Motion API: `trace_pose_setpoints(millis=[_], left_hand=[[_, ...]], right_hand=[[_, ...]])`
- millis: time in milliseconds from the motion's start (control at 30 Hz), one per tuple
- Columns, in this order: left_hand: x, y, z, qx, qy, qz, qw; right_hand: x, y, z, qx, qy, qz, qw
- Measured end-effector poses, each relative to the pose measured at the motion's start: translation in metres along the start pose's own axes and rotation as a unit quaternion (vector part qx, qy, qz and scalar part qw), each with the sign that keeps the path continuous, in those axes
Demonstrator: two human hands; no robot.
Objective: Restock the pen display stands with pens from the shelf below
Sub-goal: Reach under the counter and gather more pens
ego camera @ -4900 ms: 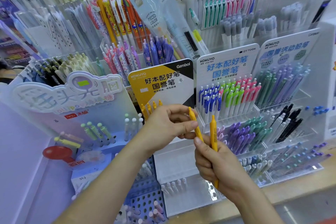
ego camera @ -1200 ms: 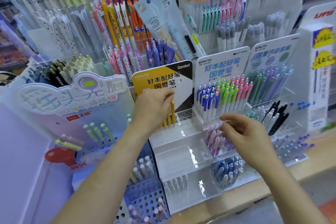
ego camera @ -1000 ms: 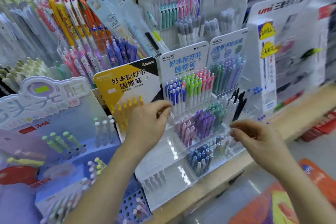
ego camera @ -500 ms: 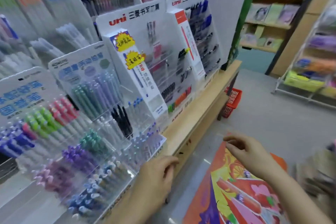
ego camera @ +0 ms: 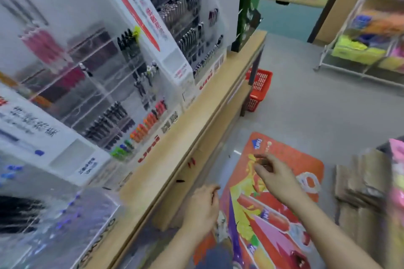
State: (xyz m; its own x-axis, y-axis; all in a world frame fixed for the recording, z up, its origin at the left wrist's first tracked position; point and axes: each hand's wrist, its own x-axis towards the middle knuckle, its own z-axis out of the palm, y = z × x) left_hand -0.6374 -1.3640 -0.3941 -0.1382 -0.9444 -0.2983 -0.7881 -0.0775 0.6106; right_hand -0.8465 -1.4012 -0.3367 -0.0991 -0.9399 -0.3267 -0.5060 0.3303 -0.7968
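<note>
Pen display stands (ego camera: 72, 98) smeared by motion blur, cut off at the left edge, label print illegible.

Stationery shop: acrylic pen display stands (ego camera: 172, 59) on wood counter (ego camera: 196, 120), red shopping basket (ego camera: 259, 86), stocked rack (ego camera: 349, 73) opp. aisle.

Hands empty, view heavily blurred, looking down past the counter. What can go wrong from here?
1. The left hand is close beside the wooden counter edge, where the acrylic pen displays stand; a bump may knock pens out.
2. The blur hides pen colours and labels, so a mismatched restock is possible.
3. The red basket and the cardboard stack crowd the floor; tripping is possible.
</note>
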Motion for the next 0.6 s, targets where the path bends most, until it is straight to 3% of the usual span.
trace_pose_setpoints(millis=[167,467,600], left_hand=[[0.098,-0.060,0.062,0.057,-0.012,-0.063,0.996],[0.203,-0.189,0.141,0.218,0.130,-0.117,0.960],[0.244,-0.238,0.165,0.280,0.168,-0.170,0.930]], right_hand=[[0.096,0.055,0.047,-0.034,-0.047,-0.015,0.998],[0.245,0.146,0.168,-0.134,-0.208,-0.082,0.965],[0.303,0.175,0.235,-0.204,-0.226,-0.150,0.941]])
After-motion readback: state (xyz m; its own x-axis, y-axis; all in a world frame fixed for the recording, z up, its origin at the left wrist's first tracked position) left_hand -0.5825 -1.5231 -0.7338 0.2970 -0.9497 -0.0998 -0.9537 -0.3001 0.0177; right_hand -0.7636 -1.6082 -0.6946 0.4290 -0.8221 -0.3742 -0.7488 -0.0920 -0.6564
